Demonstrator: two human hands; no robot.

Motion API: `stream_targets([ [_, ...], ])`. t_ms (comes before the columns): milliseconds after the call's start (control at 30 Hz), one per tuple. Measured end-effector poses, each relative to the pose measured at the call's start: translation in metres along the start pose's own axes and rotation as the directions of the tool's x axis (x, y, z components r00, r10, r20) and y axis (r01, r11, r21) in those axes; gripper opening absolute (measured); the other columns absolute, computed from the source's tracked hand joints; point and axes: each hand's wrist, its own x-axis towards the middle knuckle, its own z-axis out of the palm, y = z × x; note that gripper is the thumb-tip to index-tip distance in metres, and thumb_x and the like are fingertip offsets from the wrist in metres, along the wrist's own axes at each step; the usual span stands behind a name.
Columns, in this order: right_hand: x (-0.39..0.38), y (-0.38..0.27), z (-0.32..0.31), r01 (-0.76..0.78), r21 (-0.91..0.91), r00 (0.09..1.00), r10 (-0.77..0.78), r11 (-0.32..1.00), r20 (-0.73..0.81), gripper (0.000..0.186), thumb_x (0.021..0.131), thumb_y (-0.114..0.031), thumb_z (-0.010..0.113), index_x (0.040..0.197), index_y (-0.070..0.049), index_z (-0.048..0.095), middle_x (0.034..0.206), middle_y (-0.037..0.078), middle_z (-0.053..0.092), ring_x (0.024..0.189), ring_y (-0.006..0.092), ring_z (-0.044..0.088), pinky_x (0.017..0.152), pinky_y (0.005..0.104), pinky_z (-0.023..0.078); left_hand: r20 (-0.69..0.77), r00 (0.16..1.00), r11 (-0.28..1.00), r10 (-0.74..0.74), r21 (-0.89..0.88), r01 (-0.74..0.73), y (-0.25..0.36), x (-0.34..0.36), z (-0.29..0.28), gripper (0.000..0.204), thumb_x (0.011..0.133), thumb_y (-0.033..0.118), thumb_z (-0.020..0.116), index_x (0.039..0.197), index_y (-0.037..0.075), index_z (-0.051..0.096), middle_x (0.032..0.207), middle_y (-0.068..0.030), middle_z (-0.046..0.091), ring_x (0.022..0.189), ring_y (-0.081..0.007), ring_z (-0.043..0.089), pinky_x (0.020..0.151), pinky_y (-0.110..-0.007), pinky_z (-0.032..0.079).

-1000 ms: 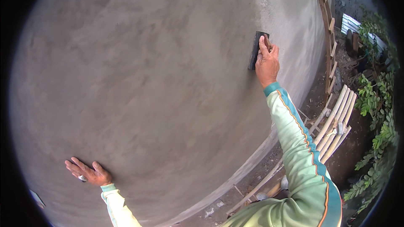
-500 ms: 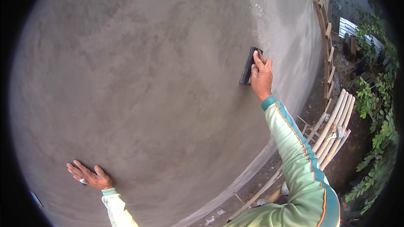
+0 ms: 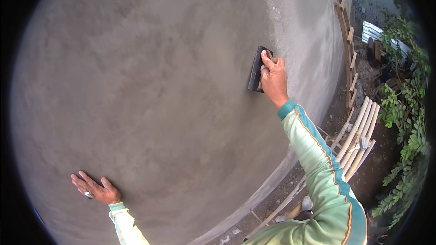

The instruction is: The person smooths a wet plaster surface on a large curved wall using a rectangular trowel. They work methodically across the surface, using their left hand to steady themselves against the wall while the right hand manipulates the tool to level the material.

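A grey, mottled plaster wall (image 3: 154, 100) fills most of the head view, with a paler, rougher band along its right side. My right hand (image 3: 274, 78) is closed on the handle of a black rectangular float (image 3: 255, 72), which lies against the plaster near the edge of the pale band. At the lower left, my left hand (image 3: 96, 189) rests open on the wall, fingers spread, with a ring on one finger.
At the right stand a wooden ladder-like frame (image 3: 340, 16) and pale poles (image 3: 356, 127) laid side by side. Behind them are corrugated sheet (image 3: 372, 31) and leafy branches (image 3: 402, 104). Dirt and debris (image 3: 229, 235) show along the wall's foot.
My right hand and the float moved down and left, then further left and slightly up. My left hand stays in about the same place on the wall.
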Motion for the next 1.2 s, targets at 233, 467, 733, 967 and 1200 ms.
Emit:
stream_targets([
  [233,-0.007,-0.055,-0.021,0.099,0.074,0.995,-0.098,0.992,-0.014,0.045,0.100,-0.006,0.059,0.142,-0.020,0.066,0.110,0.014,0.054,0.097,0.0305,0.065,0.088,0.0421,0.057,0.010,1.000,1.000,0.009,0.013,-0.009,0.000,0.001,-0.001,0.078,0.106,0.065,0.038,0.164,0.013,0.038,0.173,-0.0147,0.028,0.160,-0.0382,0.022,0.126,-0.060,0.014],
  [467,0.025,-0.052,-0.021,0.025,0.059,0.995,-0.019,0.998,-0.096,0.052,0.096,0.000,0.061,0.143,-0.020,0.066,0.106,0.012,0.055,0.099,0.0276,0.062,0.090,0.0402,0.055,0.009,1.000,1.000,0.015,-0.007,-0.015,0.000,0.000,-0.002,0.078,0.106,0.064,0.038,0.164,0.012,0.038,0.173,-0.0154,0.027,0.160,-0.0386,0.022,0.126,-0.061,0.014],
  [733,0.017,-0.053,-0.019,0.055,0.069,0.995,-0.049,0.996,-0.084,0.053,0.092,-0.002,0.065,0.142,-0.021,0.068,0.105,0.013,0.056,0.099,0.0286,0.060,0.094,0.0404,0.053,0.000,1.000,1.000,0.006,0.013,-0.006,0.001,0.001,-0.002,0.077,0.107,0.064,0.037,0.165,0.013,0.038,0.173,-0.0159,0.028,0.160,-0.0390,0.022,0.126,-0.061,0.015],
  [967,0.070,-0.061,-0.034,-0.007,0.253,0.983,0.054,0.967,-0.177,0.045,0.096,-0.002,0.060,0.139,-0.011,0.069,0.105,0.016,0.056,0.099,0.0289,0.062,0.095,0.0391,0.054,0.021,1.000,1.000,0.013,0.025,-0.014,0.002,0.002,-0.004,0.077,0.107,0.063,0.037,0.165,0.013,0.036,0.173,-0.0168,0.027,0.160,-0.0394,0.021,0.127,-0.061,0.013],
  [1200,0.080,-0.045,-0.020,-0.020,0.035,0.985,0.026,0.999,-0.168,0.052,0.095,0.001,0.060,0.143,-0.018,0.067,0.111,0.014,0.060,0.105,0.0284,0.060,0.098,0.0400,0.053,0.013,1.000,1.000,0.014,0.017,-0.014,0.003,0.003,-0.005,0.076,0.107,0.062,0.038,0.165,0.013,0.036,0.173,-0.0168,0.026,0.160,-0.0400,0.021,0.127,-0.061,0.012],
])
